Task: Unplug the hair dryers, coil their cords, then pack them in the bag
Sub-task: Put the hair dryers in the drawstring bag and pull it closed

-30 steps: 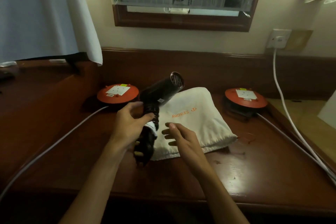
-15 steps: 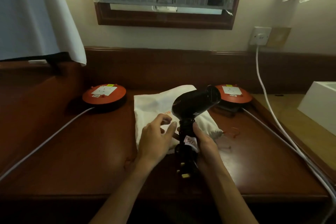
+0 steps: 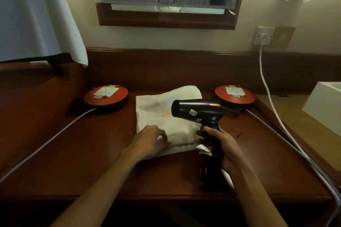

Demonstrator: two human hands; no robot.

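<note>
A black hair dryer (image 3: 195,111) is held upright above the desk, its barrel pointing left over the white cloth bag (image 3: 166,114). My right hand (image 3: 225,145) grips its handle, where the dark cord is wound, with the plug hanging below. A white tag sticks out beside the handle. My left hand (image 3: 149,141) rests on the near edge of the bag, fingers bent against the cloth. The bag lies flat in the middle of the wooden desk (image 3: 92,162), with orange lettering on it.
Two orange socket reels stand on the desk, one left (image 3: 106,96), one right (image 3: 235,94), each trailing a white cable toward the front. A wall socket (image 3: 263,36) holds a white plug. A white box (image 3: 324,105) sits at the right. A red rubber band lies right of the bag.
The dryer passed from my left hand to my right and swung its barrel to the left. My left hand dropped onto the bag's near edge. The view shifted left.
</note>
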